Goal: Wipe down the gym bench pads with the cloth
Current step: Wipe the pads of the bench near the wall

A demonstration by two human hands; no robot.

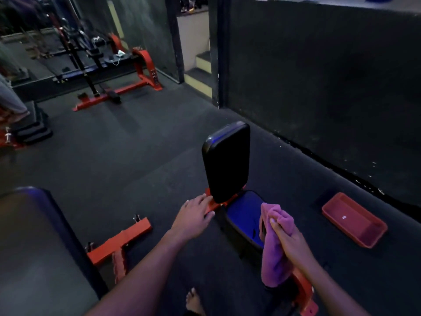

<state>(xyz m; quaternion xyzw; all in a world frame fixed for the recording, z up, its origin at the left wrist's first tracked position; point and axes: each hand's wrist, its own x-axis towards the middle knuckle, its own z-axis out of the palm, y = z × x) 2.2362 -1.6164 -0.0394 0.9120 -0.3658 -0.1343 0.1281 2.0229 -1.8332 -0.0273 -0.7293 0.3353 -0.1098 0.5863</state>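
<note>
A small gym bench stands on the floor before me, with an upright black back pad [225, 160] and a low seat pad [245, 217] that reflects blue light. Its frame is orange [217, 204]. My left hand [193, 216] lies with straight fingers on the orange frame at the foot of the back pad. My right hand [286, 238] grips a bunched pink cloth [274, 254] above the near right side of the seat pad; the cloth hangs down below my fist.
A red plastic tray [354, 218] lies on the floor to the right. Another bench's grey pad [34, 247] and orange foot [119, 241] fill the left foreground. A black wall runs along the right. Orange gym machines [145, 71] stand far left. My bare foot [193, 302] shows below.
</note>
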